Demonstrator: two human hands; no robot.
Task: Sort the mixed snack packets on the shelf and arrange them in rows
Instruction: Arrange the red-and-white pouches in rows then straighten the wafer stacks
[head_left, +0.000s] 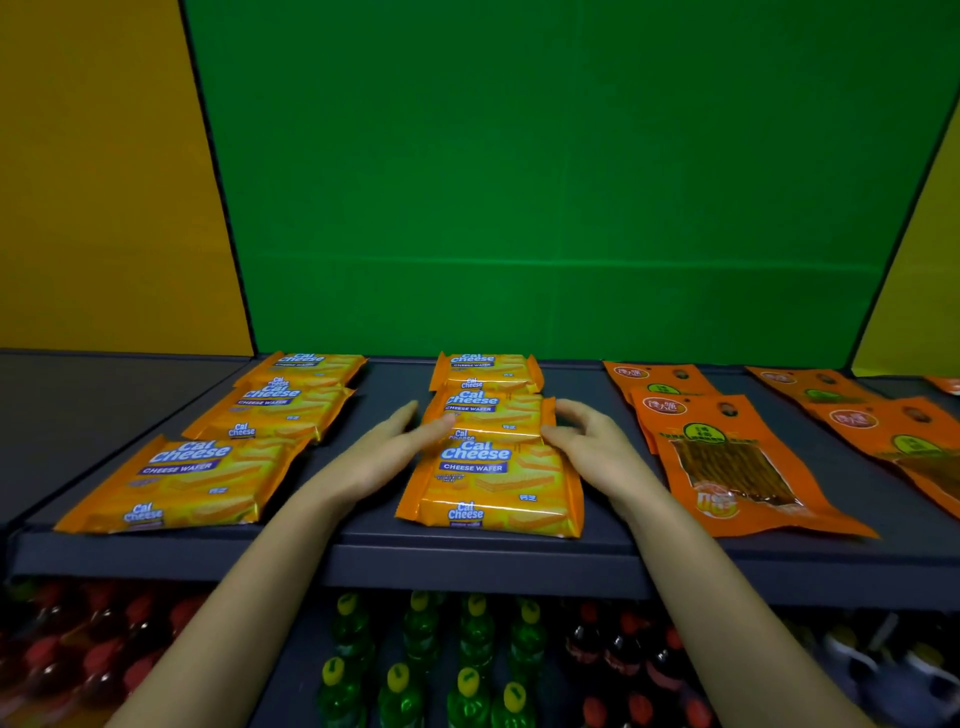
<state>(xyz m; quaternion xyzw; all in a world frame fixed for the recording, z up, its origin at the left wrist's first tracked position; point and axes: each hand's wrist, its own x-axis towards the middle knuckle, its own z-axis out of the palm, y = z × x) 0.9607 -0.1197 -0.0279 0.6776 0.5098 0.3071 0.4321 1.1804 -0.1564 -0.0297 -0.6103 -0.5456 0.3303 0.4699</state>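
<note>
Green bottles (470, 691) down below, closest. Up on the dark shelf (467, 564), the centre row of Cal Cheese packets starts with the front packet (493, 488). Left hand (384, 452), grip wide, lies flat against the middle packet (493, 413). Right hand (587, 441) curls at its other edge, can't tell if it's pinching. Orange strip packets (727, 467) sit to the right.

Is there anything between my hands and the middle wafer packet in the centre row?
Nothing visible. The left hand and right hand flank the middle wafer packet, with fingers at its side edges.
</note>
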